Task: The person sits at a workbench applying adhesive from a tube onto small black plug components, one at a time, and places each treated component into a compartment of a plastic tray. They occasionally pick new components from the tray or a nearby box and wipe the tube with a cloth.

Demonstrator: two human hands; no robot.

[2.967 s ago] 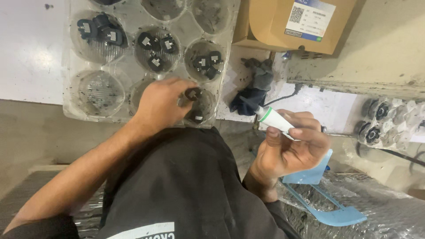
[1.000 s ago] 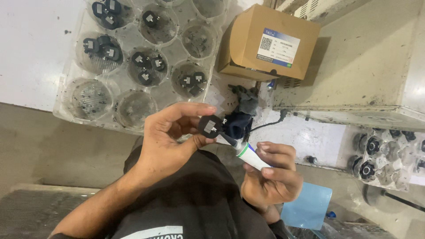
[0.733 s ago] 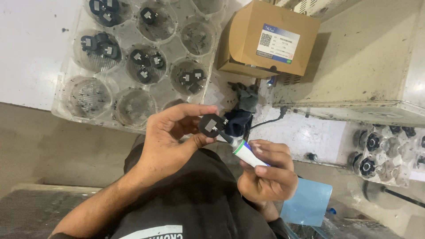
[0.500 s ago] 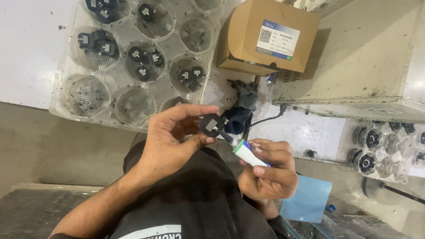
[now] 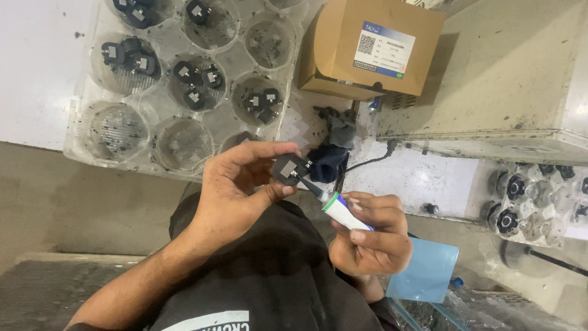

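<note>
The bench (image 5: 429,178) is lying white and smudged across the top of the view, and nothing big on it is moving compared with 1 second ago. The clear tray (image 5: 82,132) is sitting at the upper left, several of its round cups holding small black parts, 3 of the near cups bare. The brown box (image 5: 343,46) is resting just beside the tray's right edge, and a dark cloth (image 5: 334,144) is lying below the box. A second tray (image 5: 539,196) with similar black pieces is showing at the far right, well apart from the hands.

The left hand (image 5: 236,190) is curling shut on 1 small black part (image 5: 288,170), thumb and fingertips pinching it above the lap, in front of the bench edge. The right hand (image 5: 370,236) is wrapping closed around a white tube (image 5: 343,213) with a green ring. What is changing is the gap: 1 second ago the tube's tip was hanging below the part, and now the dark nozzle is touching the part's right side. I am judging that the work is passing from lining up to applying whatever the tube carries.
</note>
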